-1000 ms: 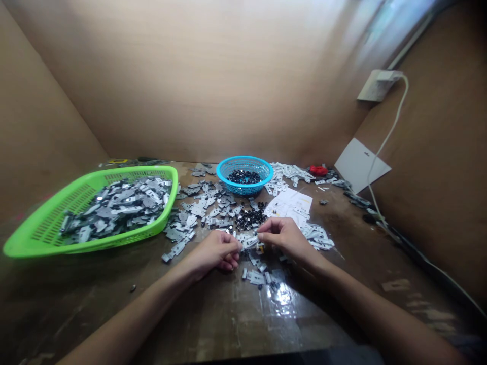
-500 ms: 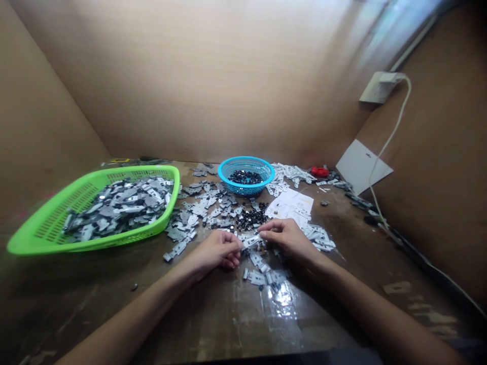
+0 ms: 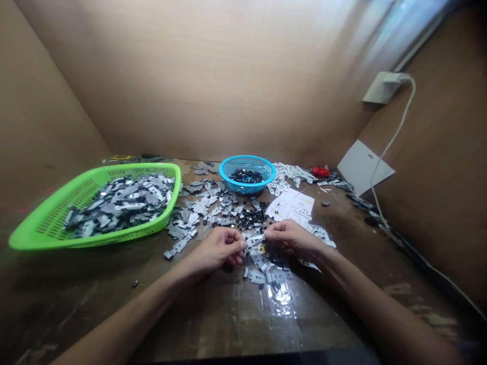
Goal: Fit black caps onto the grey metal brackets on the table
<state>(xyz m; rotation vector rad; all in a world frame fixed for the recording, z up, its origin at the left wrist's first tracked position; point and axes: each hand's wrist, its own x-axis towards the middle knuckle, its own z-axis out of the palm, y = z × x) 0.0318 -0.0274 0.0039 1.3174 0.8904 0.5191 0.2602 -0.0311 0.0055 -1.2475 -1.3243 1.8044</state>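
Since the earlier frame the right hand (image 3: 294, 239) had shifted slightly rightward, its fingers curling further inward; the left hand (image 3: 222, 247) had barely moved. At the far left, a green basket (image 3: 28, 236) stood on the worktop (image 3: 182, 329), heaped toward its right end with loose parts (image 3: 125, 203). A small dark bit (image 3: 135, 283) lay alone in front of it. Right of the basket spread a scatter of flat grey pieces (image 3: 186, 218). The left hand pinched the near-left end of a pale part (image 3: 254, 240), thumb against fingers, just above more pieces lying between the hands. Behind them, a blue basket (image 3: 247, 188) held small black bits (image 3: 245, 175), and a pile of similar black buttons (image 3: 251, 218) lay in front of it. The right hand had its thumb and fingertips together at the pale part's right end; whether they gripped it, I cannot tell. Beyond that hand lay a sheet of paper (image 3: 291, 203), with a red object (image 3: 321, 172) farther back. At the right, a white card (image 3: 363, 165) leaned near the wall, a white cable (image 3: 399, 124) running down across it.
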